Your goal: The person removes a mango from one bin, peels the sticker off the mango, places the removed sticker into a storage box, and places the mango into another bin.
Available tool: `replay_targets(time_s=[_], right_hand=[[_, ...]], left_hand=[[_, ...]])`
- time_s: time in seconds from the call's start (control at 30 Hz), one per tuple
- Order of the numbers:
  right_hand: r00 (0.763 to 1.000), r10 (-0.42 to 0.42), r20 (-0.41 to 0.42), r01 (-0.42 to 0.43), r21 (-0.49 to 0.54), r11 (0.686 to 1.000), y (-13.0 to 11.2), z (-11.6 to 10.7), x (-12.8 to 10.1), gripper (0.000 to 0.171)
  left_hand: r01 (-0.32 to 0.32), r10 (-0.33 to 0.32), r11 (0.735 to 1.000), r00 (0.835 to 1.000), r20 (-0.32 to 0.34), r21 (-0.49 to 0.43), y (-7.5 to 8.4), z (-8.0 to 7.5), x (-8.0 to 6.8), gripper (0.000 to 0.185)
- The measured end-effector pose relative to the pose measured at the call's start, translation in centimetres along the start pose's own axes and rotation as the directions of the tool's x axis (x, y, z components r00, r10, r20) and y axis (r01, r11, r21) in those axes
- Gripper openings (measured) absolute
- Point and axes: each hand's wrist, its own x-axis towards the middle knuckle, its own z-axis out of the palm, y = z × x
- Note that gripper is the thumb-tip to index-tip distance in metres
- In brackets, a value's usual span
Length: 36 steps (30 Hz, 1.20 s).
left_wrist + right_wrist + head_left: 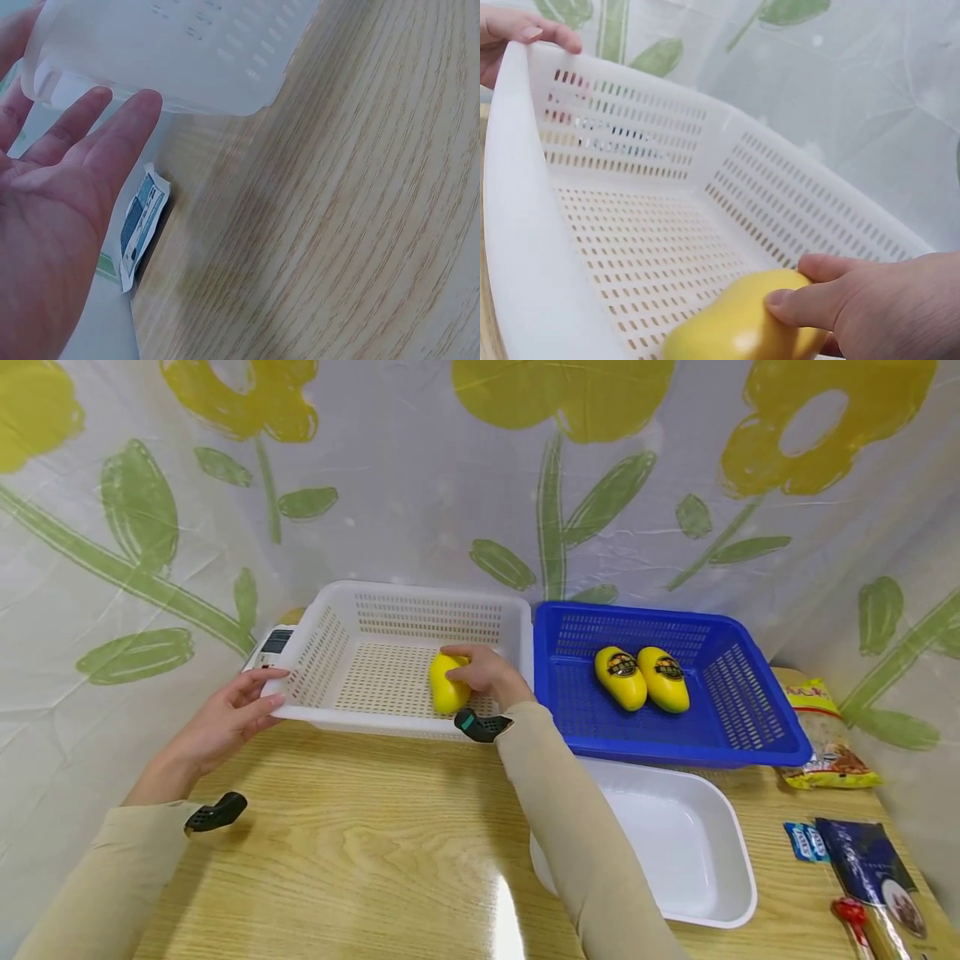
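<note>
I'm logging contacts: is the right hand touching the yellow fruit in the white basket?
Touching. The right wrist view shows the right hand with thumb and fingers curled around the yellow fruit over the white basket.

Both arms reach forward in beige sleeves, a small black device at each wrist; the left hand (225,714) lies out to the left, fingers straight and spread, palm turned inward; the right hand (483,672) stretches further ahead, fingers curled in a grip.

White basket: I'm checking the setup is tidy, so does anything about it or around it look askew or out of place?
Mostly tidy. The white basket sits flat with a yellow fruit inside, held by the right hand. One oddity: a small device is wedged behind its left corner, near the left hand.
</note>
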Motion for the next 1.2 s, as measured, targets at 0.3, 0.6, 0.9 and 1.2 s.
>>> replay_targets(time_s=[0.3,0.6,0.9,1.2], right_hand=[[1.000,-0.007,-0.013,0.007,-0.049,0.999,0.09,0.11,0.21,0.051],[0.999,0.000,-0.046,-0.006,-0.126,0.992,0.07,0.25,0.28,0.050],[0.998,-0.043,-0.048,0.036,-0.146,0.989,0.24,0.29,0.07,0.049],[0.996,-0.069,-0.052,0.061,-0.145,0.988,0.28,0.19,0.29,0.047]], left_hand=[[0.011,-0.012,1.000,1.000,0.006,0.007,0.00,-0.03,-0.06,0.042],[0.030,-0.030,0.998,0.999,-0.011,0.057,0.13,-0.14,-0.11,0.042],[0.031,-0.031,0.999,1.000,0.006,0.044,0.19,0.08,-0.23,0.042],[0.018,-0.018,0.998,1.000,0.001,0.060,0.38,0.11,-0.21,0.042]])
